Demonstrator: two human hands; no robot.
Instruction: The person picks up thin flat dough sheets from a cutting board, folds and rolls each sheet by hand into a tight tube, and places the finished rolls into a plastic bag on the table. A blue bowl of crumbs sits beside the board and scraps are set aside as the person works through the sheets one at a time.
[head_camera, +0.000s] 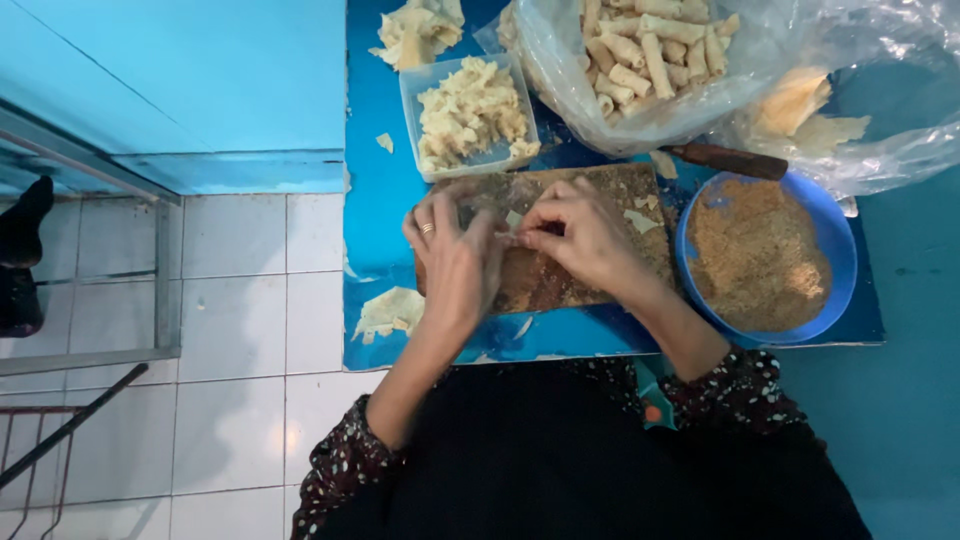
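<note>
Wooden board (560, 270) | left hand (455, 262), right hand (585, 238) palms down | fingertips pinching pastry wrapper (512, 228)

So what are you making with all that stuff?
Both hands, the left hand and the right hand, press a thin pale wrapper on a wooden board. A tub of filling sits behind it, a blue bowl of crumbs beside it, and finished rolls fill a plastic bag.

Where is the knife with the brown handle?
In the head view, the knife lies right of the hands, between the plastic bag of rolls and the blue bowl of crumbs.
</note>
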